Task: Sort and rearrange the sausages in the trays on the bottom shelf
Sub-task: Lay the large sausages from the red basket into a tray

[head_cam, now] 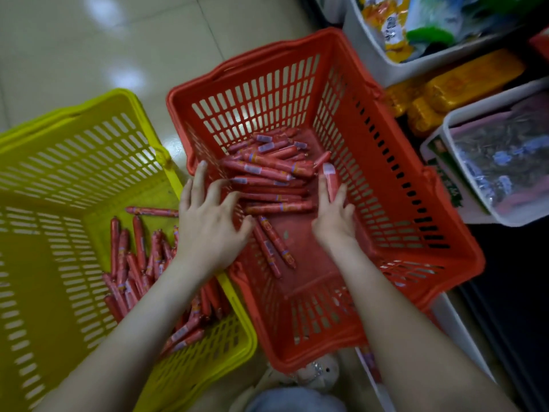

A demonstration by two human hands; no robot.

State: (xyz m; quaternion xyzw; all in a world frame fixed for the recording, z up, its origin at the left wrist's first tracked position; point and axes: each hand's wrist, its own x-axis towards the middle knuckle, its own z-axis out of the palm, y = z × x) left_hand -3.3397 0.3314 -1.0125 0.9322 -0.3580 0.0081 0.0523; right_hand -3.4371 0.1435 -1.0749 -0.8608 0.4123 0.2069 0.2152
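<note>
Both hands reach down into a red basket [401, 185] that stands on a pale tiled floor [89, 40]. The left hand [208, 221] is open, its fingers spread and pointing away from the person, the palm low over the near left edge of a pile of sausages [267, 171]; whether it touches them cannot be told. The right hand [334, 212] is closed around a single sausage [329, 179], which sticks out beyond the fingertips, just to the right of that pile. Between the two hands, two more sausages [273, 245] lie side by side on the basket bottom, running back toward the person. To the left of the left hand, touching the red basket, stands a yellow basket [44, 173]; a second heap of sausages [133, 263] lies in it, partly hidden under the left forearm. To the right of the right hand, beyond the red basket's wall, white trays [463, 203] hold packaged goods, and yellow packets [454, 84] lie between two of the trays.
</note>
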